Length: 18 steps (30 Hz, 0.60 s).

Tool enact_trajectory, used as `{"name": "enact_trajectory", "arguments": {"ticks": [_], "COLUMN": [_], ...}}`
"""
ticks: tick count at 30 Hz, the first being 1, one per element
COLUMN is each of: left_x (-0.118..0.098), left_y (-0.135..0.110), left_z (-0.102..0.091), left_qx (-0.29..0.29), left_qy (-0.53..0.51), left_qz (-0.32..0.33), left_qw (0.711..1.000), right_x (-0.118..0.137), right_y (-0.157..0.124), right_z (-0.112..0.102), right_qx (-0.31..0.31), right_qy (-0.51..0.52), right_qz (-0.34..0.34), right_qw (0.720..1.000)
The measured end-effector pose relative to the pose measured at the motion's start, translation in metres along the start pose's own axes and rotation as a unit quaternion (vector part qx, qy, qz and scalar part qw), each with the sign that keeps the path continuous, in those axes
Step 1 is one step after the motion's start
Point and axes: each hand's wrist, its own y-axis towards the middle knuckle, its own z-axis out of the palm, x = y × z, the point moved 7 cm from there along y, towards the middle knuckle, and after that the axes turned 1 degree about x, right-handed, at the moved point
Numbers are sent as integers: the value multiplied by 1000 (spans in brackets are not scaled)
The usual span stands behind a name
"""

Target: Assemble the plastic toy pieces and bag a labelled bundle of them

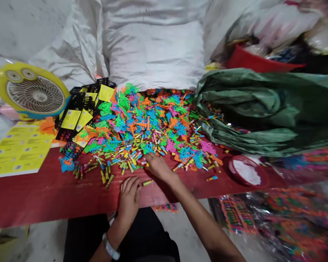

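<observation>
My left hand (129, 194) rests palm down near the table's front edge, its fingers loosely bent and lying on the surface, with nothing visible in them. Just right of its fingertips lies a single small yellow-green tube (147, 182). My right hand (159, 166) reaches to the near edge of a pile of small striped tubes (131, 160); its fingers are drawn together among them, and what they pinch is hidden. Behind the tubes spreads a heap of bright plastic pieces (142, 112) in orange, blue, green and pink.
On the red table (71, 196), yellow printed sheets (22, 149), a yellow fan (35, 91) and black plastic racks (76, 103) stand left. A green sack (262, 109) and a red basket (236, 174) with white contents are right. A white sack (155, 54) stands behind.
</observation>
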Motion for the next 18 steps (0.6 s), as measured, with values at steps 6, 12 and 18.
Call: {"name": "enact_trajectory", "arguments": {"ticks": [6,12,18], "left_x": [-1,-7,14], "left_y": [7,26,34], "left_z": [-14,-35,-38], "left_qx": [6,0,21], "left_qy": [-37,-75,-216], "left_qz": [-55,-41,-173], "left_qw": [998,996,961], "right_x": [-6,29,53], "right_y": [-4,-24,-19], "right_z": [-12,-16,1], "right_qx": [-74,-130,-69], "right_qy": [205,638,728], "right_qz": [74,177,186], "right_qw": [973,738,656]}}
